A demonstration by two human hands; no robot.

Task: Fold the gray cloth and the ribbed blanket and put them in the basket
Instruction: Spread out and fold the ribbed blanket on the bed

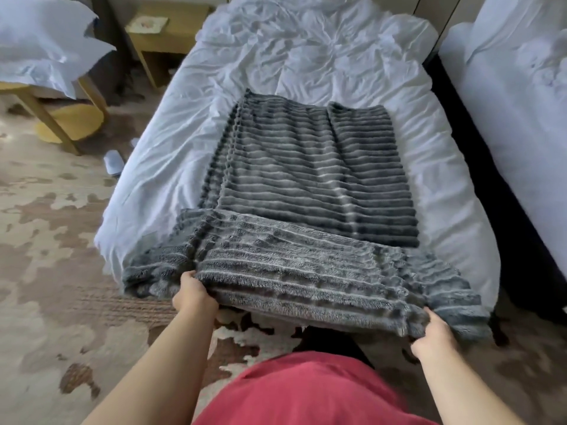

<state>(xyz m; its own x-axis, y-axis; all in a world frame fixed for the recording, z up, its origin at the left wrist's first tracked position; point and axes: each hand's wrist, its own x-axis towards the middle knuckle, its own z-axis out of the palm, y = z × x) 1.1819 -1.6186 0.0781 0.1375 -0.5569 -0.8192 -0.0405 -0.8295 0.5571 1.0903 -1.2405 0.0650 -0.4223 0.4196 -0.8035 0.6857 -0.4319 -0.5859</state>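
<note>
Gripping the near edge of the dark gray ribbed plush blanket (306,179), spread lengthwise on the white bed (306,56) at mid-frame, with left hand (194,297) at lower centre and right hand (434,335) at lower right, lift evenly, carry toward the top, match corners.

Hidden fingers, cropped edges

At 6 o'clock, the left hand (193,297) and right hand (435,335) have fingers tucked out of sight under the blanket (306,179) hem. At 3 o'clock the frame cuts off the second bed (515,102). At 9 o'clock, a white thing (113,162) is too blurred to name.
</note>
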